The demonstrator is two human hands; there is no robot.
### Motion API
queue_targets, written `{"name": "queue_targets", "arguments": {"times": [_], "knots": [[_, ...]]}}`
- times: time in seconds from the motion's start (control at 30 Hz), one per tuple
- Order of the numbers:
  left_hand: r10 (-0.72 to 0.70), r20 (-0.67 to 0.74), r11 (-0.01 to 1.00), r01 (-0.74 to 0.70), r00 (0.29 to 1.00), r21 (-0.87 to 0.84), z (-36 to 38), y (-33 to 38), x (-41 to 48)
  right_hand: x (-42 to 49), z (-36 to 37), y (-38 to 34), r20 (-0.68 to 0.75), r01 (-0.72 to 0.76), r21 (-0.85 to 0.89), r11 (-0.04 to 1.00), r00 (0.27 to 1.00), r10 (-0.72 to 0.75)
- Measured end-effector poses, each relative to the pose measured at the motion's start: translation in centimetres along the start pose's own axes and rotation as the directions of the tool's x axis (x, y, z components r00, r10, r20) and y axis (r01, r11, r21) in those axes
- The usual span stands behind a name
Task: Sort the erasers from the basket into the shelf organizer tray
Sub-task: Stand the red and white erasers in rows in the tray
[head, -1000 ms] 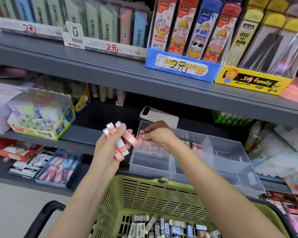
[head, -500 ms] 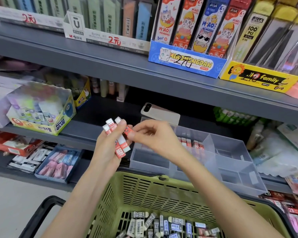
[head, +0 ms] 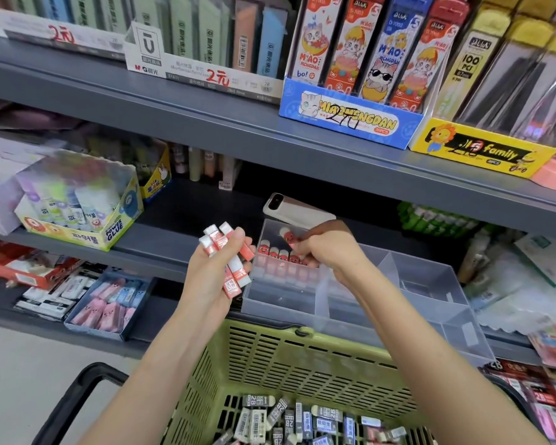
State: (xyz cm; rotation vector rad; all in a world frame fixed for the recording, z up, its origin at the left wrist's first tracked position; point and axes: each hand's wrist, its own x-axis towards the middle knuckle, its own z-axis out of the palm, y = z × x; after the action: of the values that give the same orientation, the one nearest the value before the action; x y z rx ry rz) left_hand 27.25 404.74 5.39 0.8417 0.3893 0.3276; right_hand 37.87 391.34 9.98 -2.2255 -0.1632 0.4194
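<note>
Red-sleeved and white-tipped, a bundle of erasers [head: 228,256] sits fanned in my left hand [head: 210,279], whose fingers are wrapped round it. The hand holds it up just left of the clear organizer tray [head: 280,301] on the lower shelf. I judge I am mid-placement: my right hand [head: 331,248] is over the tray's back-left compartment, palm down and wrist bent. Its fingertips pinch a single eraser [head: 288,237] by one end, tilted, just above the row of erasers [head: 281,254] standing side by side there. How far that row runs under my hand I cannot tell, but the other compartments I can see look bare, so the sorting seems early on. The next move, as I read it, calls for tipping the single eraser upright and easing it down into line with the row without knocking its neighbours over, then letting go and drawing another from the bundle. Both forearms reach forward over the green basket [head: 302,358], which sits below and in front of the tray. Grey-sleeved erasers [head: 302,415] lie loose in its bottom. A phone [head: 297,210] lies on the shelf just behind the tray, close to my right knuckles, so I would make the release low and small.
</note>
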Motion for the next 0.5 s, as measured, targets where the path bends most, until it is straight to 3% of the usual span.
{"name": "queue_targets", "arguments": {"times": [0.13, 0.3, 0.5], "knots": [[-0.016, -0.016, 1.0, 0.016, 1.0, -0.017, 0.2, 0.0, -0.3, 1.9, 0.9, -0.9, 0.055, -0.098, -0.185, 0.978, 0.993, 0.109], [-0.006, -0.018, 1.0, 0.006, 1.0, -0.014, 0.2, 0.1, -0.4, 2.4, 2.5, -1.1, 0.05, -0.057, -0.493, 0.868, 0.994, 0.093], [-0.003, 0.002, 1.0, 0.003, 1.0, 0.007, 0.2, 0.2, -0.7, 2.4, 2.8, -0.3, 0.096, 0.019, -0.563, 0.826, 0.995, 0.042]]}}
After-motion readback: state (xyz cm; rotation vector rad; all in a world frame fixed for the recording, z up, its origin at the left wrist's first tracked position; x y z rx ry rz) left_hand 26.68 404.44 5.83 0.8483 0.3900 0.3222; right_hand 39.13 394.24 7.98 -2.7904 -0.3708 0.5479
